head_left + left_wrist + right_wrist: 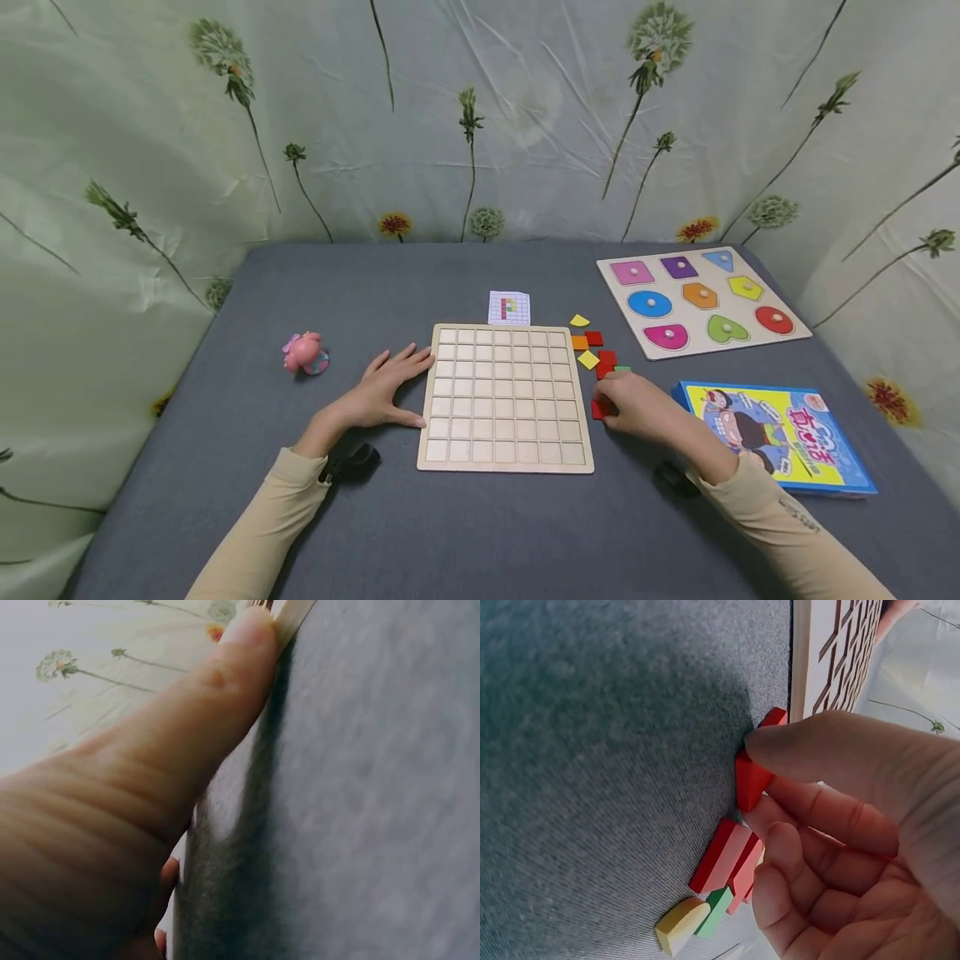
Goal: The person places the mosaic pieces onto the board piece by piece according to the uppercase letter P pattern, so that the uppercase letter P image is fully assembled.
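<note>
Beige sleeves [258, 521] are seen nearest the head camera, and between the hands a pale wooden board [504, 398], divided into square cells, is set on a grey table [487, 533]. Small flat tiles [604, 371] in red, yellow, orange and green are strewn just beside the board's right edge. Its left edge is touched by the left hand [386, 392], whose fingers are spread wide. The right hand [637, 404] is held over the near end of the tiles, its fingers bent.

From the left wrist, the left thumb [202, 712] is seen stretched out, its tip rested against the board; the other fingers are mostly hidden.

From the right wrist, a red tile [751, 782], bright and straight-edged, is pinched narrowly by thumb and finger near the board's side, while the remaining fingers are curled. More red is seen beyond the thumb; whether it belongs to the same tile cannot be told. Lower down, red, green and yellow tiles are grouped closely.
</note>
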Demonstrator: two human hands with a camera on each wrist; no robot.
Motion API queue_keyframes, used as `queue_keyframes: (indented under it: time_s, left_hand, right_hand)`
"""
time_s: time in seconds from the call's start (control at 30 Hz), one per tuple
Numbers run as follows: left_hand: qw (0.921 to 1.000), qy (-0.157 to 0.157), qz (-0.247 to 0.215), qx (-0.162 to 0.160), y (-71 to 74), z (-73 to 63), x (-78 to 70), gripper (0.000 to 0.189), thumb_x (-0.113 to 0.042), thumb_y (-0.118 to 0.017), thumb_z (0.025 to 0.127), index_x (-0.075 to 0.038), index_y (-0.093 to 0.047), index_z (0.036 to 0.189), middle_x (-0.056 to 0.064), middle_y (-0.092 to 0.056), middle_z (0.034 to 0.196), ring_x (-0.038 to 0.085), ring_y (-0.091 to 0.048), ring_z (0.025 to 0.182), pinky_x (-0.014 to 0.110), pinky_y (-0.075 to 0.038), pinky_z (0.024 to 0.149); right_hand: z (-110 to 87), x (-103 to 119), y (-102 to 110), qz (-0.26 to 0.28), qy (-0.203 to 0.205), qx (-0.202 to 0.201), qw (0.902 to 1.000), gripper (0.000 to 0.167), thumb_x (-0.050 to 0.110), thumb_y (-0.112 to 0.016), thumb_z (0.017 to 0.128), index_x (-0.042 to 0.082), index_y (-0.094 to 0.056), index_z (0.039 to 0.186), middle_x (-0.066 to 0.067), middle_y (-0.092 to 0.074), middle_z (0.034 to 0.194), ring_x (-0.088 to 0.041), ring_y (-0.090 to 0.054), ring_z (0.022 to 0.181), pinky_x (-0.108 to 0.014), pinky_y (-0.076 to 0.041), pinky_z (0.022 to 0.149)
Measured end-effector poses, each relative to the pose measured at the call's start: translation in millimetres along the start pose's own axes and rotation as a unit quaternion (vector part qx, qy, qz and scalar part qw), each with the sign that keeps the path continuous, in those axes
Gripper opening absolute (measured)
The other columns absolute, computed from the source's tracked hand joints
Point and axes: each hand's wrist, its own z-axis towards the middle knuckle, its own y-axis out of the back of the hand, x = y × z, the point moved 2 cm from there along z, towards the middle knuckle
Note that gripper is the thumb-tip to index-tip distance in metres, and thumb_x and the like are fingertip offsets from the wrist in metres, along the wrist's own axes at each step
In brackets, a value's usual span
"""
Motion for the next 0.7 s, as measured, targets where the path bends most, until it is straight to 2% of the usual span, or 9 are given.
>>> queue_keyframes:
  time_s: [0.17, 0.27, 0.57, 0.7]
  left_hand:
    - [0.9995, 0.003, 0.030, 0.000, 0.4, -1.5, -3.4, 0.101, -0.044, -0.080, 0.066, -0.008, -0.031, 0.147, 0.013, -0.028, 0.155, 0.037, -0.016, 0.146, 0.060, -0.006, 0.112]
    - [0.9992, 0.001, 0.039, -0.004, 0.7, -2.2, -4.8, 0.102, -0.044, -0.081, 0.065, -0.008, -0.031, 0.147, 0.013, -0.028, 0.155, 0.037, -0.018, 0.145, 0.060, -0.007, 0.112]
    - [0.9993, -0.005, 0.033, -0.016, -1.9, -2.4, -3.5, 0.102, -0.047, -0.080, 0.064, -0.009, -0.033, 0.146, 0.013, -0.030, 0.154, 0.037, -0.019, 0.145, 0.060, -0.008, 0.111]
    - [0.9996, 0.001, 0.026, -0.013, -3.2, -4.2, -2.1, 0.103, -0.046, -0.081, 0.063, -0.011, -0.031, 0.147, 0.012, -0.029, 0.155, 0.035, -0.018, 0.146, 0.058, -0.006, 0.112]
  right_hand:
    - [1.1, 0.1, 0.2, -0.003, 0.003, 0.000, 1.0000, 0.023, 0.008, -0.078, 0.071, 0.005, -0.068, 0.092, -0.002, -0.061, 0.080, -0.010, -0.049, 0.072, -0.026, -0.049, 0.066]
    - [1.6, 0.8, 0.2, -0.005, 0.018, -0.007, 0.9998, 0.021, 0.008, -0.077, 0.072, 0.006, -0.068, 0.090, -0.001, -0.059, 0.078, -0.009, -0.047, 0.070, -0.024, -0.048, 0.065]
    - [1.9, 0.9, 3.7, -0.016, 0.042, -0.017, 0.9989, 0.015, 0.005, -0.074, 0.072, 0.006, -0.067, 0.085, 0.000, -0.056, 0.074, -0.009, -0.044, 0.066, -0.023, -0.043, 0.061]
    - [3.1, 1.3, 5.8, -0.019, 0.039, -0.013, 0.9990, 0.018, 0.007, -0.077, 0.070, 0.007, -0.068, 0.085, 0.000, -0.058, 0.074, -0.009, -0.045, 0.066, -0.022, -0.043, 0.060]
